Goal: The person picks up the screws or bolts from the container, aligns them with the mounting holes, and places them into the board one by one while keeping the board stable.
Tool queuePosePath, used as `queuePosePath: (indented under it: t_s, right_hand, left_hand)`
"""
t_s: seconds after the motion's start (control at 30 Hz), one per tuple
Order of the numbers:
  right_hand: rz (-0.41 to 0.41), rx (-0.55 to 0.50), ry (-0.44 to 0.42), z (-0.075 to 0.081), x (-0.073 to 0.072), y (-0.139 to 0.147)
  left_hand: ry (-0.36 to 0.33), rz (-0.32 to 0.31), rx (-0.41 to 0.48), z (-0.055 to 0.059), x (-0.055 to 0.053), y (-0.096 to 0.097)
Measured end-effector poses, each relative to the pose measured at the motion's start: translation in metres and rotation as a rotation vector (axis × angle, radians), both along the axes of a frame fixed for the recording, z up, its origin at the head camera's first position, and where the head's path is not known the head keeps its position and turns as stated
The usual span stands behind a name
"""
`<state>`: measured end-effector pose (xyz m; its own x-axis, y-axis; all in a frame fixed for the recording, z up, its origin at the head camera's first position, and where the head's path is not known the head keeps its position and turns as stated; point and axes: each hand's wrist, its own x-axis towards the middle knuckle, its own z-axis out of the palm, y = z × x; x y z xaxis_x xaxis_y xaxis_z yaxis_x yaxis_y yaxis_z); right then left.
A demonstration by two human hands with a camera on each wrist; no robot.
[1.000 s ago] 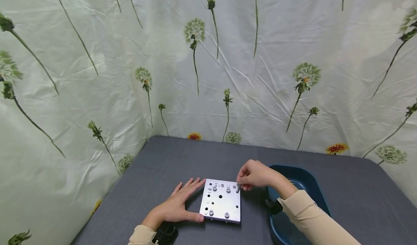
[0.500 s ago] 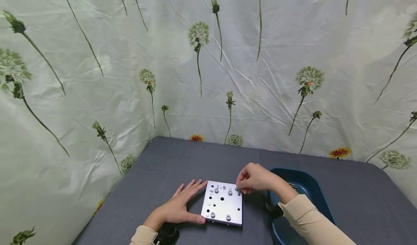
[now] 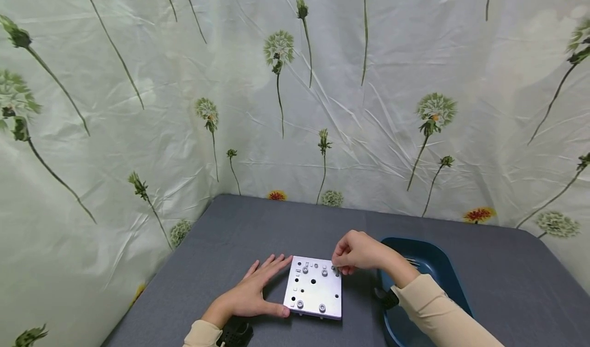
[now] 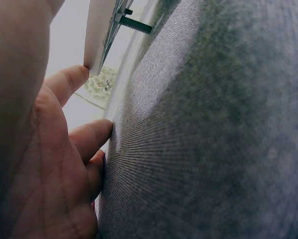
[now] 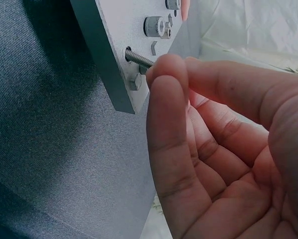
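Observation:
A square silver metal plate [image 3: 313,288] with holes and several socket-head screws lies on the table. My right hand [image 3: 357,252] pinches a threaded screw [image 5: 139,59] between thumb and index finger at the plate's far right corner. In the right wrist view the screw's tip sits at a hole in the plate, and its head is hidden by the fingertips. My left hand [image 3: 253,290] is spread along the plate's left side, thumb at the near corner and index finger at the far one. Below the plate, a bolt end [image 4: 136,24] sticks out in the left wrist view.
A dark blue bin [image 3: 435,254] stands on the right under the right forearm, with thin metal pieces [image 3: 412,262] inside. The dark grey table [image 3: 276,224] ends at a white curtain [image 3: 230,80] printed with dandelions.
The head view has shifted slightly. My right hand keeps its pinch on the screw, which stands more upright than a second ago. The left hand stays in place against the plate.

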<state>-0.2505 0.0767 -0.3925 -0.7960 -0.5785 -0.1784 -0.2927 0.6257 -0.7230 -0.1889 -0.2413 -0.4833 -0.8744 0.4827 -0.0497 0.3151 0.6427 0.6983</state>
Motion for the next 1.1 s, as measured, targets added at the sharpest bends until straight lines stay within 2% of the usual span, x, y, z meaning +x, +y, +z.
queuePosePath:
  t_s: [0.27, 1.1]
  right_hand:
    - [-0.014, 0.008, -0.009, -0.0013, -0.0032, -0.0022]
    - [-0.001, -0.011, -0.021, -0.0004, 0.0003, 0.0023]
  left_hand:
    - [0.002, 0.002, 0.006, 0.0018, 0.0004, -0.0004]
    - [0.0, 0.007, -0.009, 0.0016, 0.0003, 0.0018]
